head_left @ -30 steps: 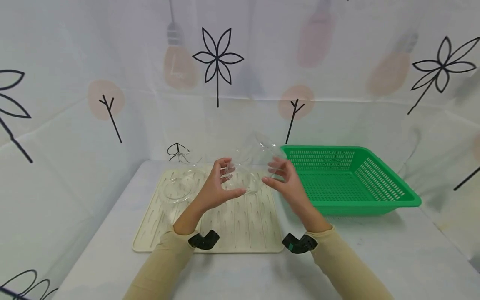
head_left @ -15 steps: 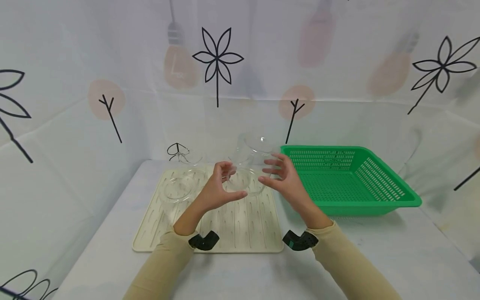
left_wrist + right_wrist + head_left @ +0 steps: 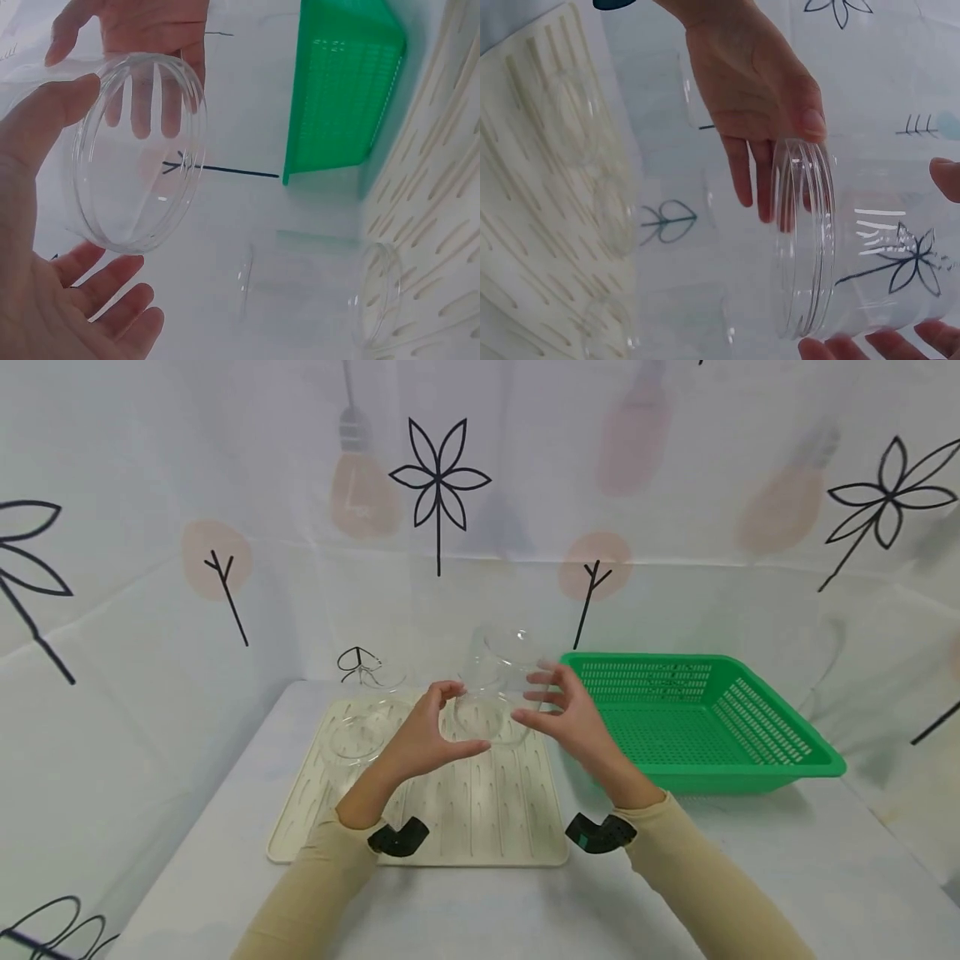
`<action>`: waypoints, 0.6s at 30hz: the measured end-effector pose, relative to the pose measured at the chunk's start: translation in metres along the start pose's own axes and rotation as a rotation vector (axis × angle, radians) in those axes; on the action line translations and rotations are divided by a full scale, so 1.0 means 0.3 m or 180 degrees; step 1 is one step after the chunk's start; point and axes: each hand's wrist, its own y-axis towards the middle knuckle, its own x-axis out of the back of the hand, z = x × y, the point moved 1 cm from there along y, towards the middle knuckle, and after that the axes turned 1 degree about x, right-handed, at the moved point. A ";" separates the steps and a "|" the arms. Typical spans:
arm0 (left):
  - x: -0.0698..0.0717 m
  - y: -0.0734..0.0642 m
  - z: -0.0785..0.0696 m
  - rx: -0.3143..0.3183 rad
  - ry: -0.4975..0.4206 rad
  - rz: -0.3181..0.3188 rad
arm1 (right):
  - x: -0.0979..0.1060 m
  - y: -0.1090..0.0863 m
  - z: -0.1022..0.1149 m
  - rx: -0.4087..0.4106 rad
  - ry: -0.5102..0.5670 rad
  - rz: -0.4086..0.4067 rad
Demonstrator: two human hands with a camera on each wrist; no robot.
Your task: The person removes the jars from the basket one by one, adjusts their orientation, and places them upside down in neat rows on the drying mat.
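Note:
A clear see-through jar [image 3: 874,292] hangs between both hands over the cream ridged mat [image 3: 465,831]. Its threaded rim faces down toward the mat, and the body leans slightly. My left hand [image 3: 423,735] grips it from the left, with the thumb [image 3: 79,97] against the rim and the fingers curved below in the left wrist view. From the other side my right hand [image 3: 573,722] holds the jar's body, fingers spread around it and thumb toward me. Another clear jar [image 3: 315,292] stands on the mat in the left wrist view.
Several clear jars, including one at the left [image 3: 356,739], stand toward the back of the mat; their outlines are faint. A green perforated basket [image 3: 720,768] stands on the table at the right. Patterned white cloth [image 3: 480,593] hangs close behind.
The jar has swung from a rightward lean to nearly upright and shifted slightly left. My right hand has moved a little left with it; the left hand has stayed almost in place.

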 end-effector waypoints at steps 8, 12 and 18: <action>0.087 -0.020 -0.002 -0.0153 0.0405 -0.0108 | 0.008 0.025 0.011 0.0035 0.0069 0.0062; 0.137 -0.042 0.010 -0.0347 0.0570 -0.0188 | 0.005 0.033 0.005 0.0011 0.0123 0.0147; 0.222 -0.096 0.060 -0.0904 0.0538 -0.0169 | -0.015 0.052 -0.031 -0.0015 0.0164 0.0217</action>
